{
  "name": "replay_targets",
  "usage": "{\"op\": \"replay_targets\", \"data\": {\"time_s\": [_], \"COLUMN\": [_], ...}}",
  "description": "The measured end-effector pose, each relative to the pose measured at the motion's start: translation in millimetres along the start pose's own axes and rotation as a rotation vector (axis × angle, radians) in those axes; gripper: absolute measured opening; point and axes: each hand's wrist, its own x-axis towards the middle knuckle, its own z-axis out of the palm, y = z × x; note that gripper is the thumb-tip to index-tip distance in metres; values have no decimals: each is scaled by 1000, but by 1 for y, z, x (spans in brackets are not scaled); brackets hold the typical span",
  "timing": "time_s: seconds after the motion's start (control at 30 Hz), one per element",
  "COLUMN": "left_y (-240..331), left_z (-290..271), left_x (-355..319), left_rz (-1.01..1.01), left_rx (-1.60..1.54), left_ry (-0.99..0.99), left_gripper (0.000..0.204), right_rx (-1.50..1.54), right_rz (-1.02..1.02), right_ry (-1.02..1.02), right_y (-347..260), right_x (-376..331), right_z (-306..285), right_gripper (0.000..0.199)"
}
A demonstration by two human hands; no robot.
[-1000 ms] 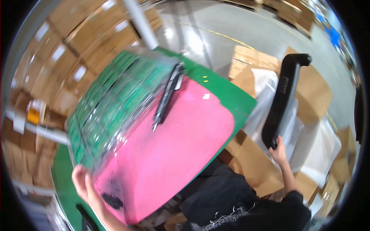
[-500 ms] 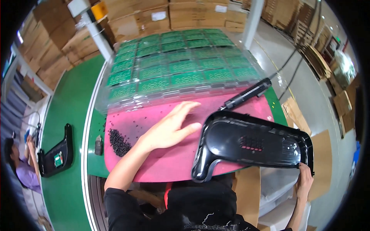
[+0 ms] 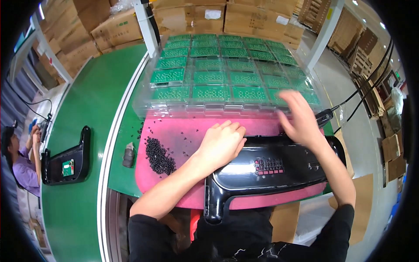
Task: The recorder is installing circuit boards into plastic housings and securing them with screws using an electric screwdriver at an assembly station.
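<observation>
A glossy black plastic housing (image 3: 279, 174) lies on the pink mat, a grille of small slots near its middle. My left hand (image 3: 222, 146) is closed at its far left edge, fingers bent over the rim. Above the far right part of the housing, my right hand (image 3: 301, 120) is raised with thumb and fingers apart, slightly blurred and holding nothing. Just beyond that hand is a black electric screwdriver (image 3: 324, 118), partly hidden, with its cable running off to the right. Small black screws (image 3: 159, 157) form a pile left of my left hand.
Stacked clear plastic trays (image 3: 209, 108) of green circuit boards (image 3: 211, 92) stand behind the mat (image 3: 152, 124). A small dark object (image 3: 128, 156) lies left of it. On the green bench (image 3: 70, 209) at left is another black housing (image 3: 83, 163); a co-worker (image 3: 27, 168) sits beyond.
My right hand has left the housing's near right corner and moved up toward the screwdriver. My left hand has come onto the housing's edge. The housing has shifted; the view has turned left.
</observation>
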Motion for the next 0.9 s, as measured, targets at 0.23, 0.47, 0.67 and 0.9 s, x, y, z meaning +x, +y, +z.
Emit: {"op": "replay_targets", "data": {"time_s": [0.23, 0.47, 0.67, 0.9], "left_y": [6, 9, 10, 27], "left_z": [5, -2, -25, -33], "left_x": [6, 3, -4, 3], "left_rz": [120, 122, 1, -167], "left_rx": [5, 23, 93, -979], "left_ry": [7, 10, -53, 152], "left_gripper": [25, 31, 28, 84], "right_rx": [-200, -472, 129, 1374], "right_rz": [330, 147, 162, 273], "right_ry": [-183, -160, 39, -132], "right_y": [84, 82, 32, -44], "right_x": [132, 145, 90, -24], "right_z": [131, 146, 57, -39], "right_gripper": [47, 55, 59, 63]}}
